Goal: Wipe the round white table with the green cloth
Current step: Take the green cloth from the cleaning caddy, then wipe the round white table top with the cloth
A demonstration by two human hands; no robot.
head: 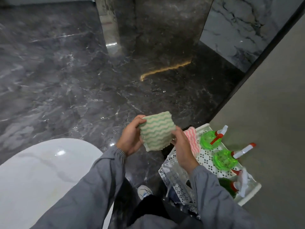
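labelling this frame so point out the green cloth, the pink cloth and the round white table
green cloth (156, 131): head view, middle of its wavy-striped face
pink cloth (192, 139): head view, its visible striped part
round white table (41, 171): head view, bare glossy top

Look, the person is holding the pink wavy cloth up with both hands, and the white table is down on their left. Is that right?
Not quite. The head view shows the left hand and right hand holding the green cloth; the pink cloth lies in the white tray. The white table is down on their left, as you said.
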